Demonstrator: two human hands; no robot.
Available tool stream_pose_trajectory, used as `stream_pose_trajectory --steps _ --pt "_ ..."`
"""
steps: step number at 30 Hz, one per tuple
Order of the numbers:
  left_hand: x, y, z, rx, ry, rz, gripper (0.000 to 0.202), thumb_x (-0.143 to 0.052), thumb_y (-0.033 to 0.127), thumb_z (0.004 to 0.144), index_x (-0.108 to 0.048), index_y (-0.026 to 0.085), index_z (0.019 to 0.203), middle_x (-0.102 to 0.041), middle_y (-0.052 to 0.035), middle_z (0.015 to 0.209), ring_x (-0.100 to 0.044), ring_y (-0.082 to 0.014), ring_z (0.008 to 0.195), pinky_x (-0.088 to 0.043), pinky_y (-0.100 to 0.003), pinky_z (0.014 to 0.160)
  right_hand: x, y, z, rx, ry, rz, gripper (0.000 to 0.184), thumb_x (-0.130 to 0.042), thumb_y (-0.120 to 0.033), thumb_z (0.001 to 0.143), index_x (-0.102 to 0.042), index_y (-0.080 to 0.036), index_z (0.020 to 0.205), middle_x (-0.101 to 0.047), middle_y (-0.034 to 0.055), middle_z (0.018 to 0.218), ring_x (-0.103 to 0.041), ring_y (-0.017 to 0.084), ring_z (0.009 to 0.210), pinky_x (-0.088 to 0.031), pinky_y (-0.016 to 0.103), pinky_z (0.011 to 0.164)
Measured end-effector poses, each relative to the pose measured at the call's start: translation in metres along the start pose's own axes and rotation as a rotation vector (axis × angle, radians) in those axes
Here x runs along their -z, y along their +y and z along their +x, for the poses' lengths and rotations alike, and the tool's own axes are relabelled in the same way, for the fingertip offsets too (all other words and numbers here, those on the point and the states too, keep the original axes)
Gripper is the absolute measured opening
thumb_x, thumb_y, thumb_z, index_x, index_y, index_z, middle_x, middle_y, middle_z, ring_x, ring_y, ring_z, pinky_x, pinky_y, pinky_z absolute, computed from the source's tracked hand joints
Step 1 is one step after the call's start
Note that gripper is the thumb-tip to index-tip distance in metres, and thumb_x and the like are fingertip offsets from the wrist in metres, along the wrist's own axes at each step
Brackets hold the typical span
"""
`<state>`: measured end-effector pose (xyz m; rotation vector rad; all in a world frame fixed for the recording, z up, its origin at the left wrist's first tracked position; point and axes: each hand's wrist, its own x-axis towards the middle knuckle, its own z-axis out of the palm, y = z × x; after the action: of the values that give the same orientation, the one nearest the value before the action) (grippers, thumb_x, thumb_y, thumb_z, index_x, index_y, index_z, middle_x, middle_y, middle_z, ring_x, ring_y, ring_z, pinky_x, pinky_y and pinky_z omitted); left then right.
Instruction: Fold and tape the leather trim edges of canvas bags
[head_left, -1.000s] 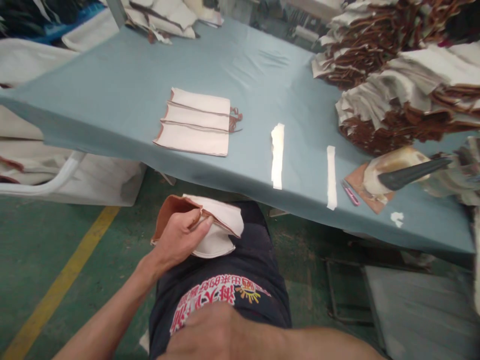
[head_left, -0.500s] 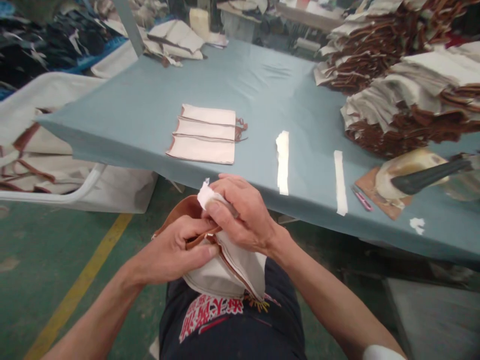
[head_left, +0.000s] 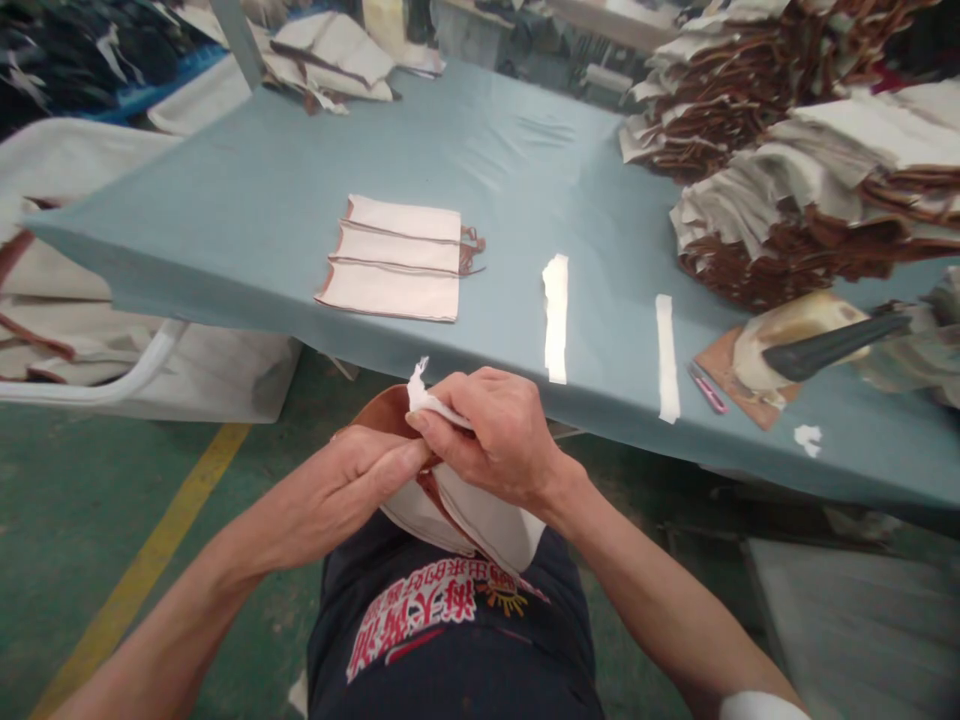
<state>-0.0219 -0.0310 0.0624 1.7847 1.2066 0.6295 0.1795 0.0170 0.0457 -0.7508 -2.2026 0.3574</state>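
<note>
My left hand point(head_left: 349, 485) is closed on a cream sewn fabric piece point(head_left: 491, 515) with brown edging, held above my lap just in front of the table edge. A brown flap point(head_left: 386, 405) of it curves up behind my left fingers. Between the thumb and fingers of my right hand point(head_left: 506, 430) is a crumpled white strip point(head_left: 421, 392), its torn end sticking up. That hand rests over the top of the fabric piece, close to my left thumb. What lies under my right fingers is hidden.
On the blue-covered table point(head_left: 247, 220) lie cream panels point(head_left: 397, 255), two white strips point(head_left: 556, 320) point(head_left: 667, 360), a pink-handled small tool point(head_left: 707, 388) and an iron point(head_left: 795, 345) on a brown board. Fabric stacks point(head_left: 795, 220) stand right. A white bin point(head_left: 225, 380) is at left.
My left hand has turned, its thumb now lying nearer my right hand over the seam. The white strip's torn end stands up more. The whole view has shifted slightly.
</note>
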Motion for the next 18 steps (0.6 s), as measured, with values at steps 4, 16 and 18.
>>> stream_pose_trajectory --steps 4,16,18 --pt "-0.006 0.003 0.002 -0.175 -0.129 0.059 0.046 -0.040 0.030 0.109 -0.056 0.021 0.066 -0.063 0.0028 0.063 -0.056 -0.0135 0.058 -0.044 -0.025 0.059 -0.001 0.000 -0.002 -0.011 0.024 -0.038 0.034 -0.050 -0.033 0.112 -0.065 -0.021 0.085 -0.069 -0.0002 0.068 -0.058 0.014 0.060 -0.044 0.030 0.068" --pt "-0.115 0.033 0.010 -0.420 0.436 0.605 0.034 -0.060 0.017 0.101 -0.059 0.022 0.067 -0.060 -0.0001 0.058 -0.062 -0.0196 0.053 -0.039 -0.037 0.051 0.023 0.015 -0.090 -0.523 0.310 -0.152 0.032 -0.063 -0.049 0.102 -0.064 -0.025 0.080 -0.060 -0.0013 0.061 -0.053 0.018 0.055 -0.046 0.033 0.060" --pt "-0.130 0.033 0.012 -0.436 0.355 0.606 0.028 -0.064 0.013 0.095 -0.059 0.022 0.068 -0.062 -0.0013 0.060 -0.064 -0.0208 0.055 -0.041 -0.036 0.052 0.021 0.015 -0.115 -0.610 0.349 -0.183 0.034 -0.059 -0.052 0.105 -0.064 -0.025 0.084 -0.059 -0.0020 0.061 -0.052 0.018 0.053 -0.044 0.033 0.057"
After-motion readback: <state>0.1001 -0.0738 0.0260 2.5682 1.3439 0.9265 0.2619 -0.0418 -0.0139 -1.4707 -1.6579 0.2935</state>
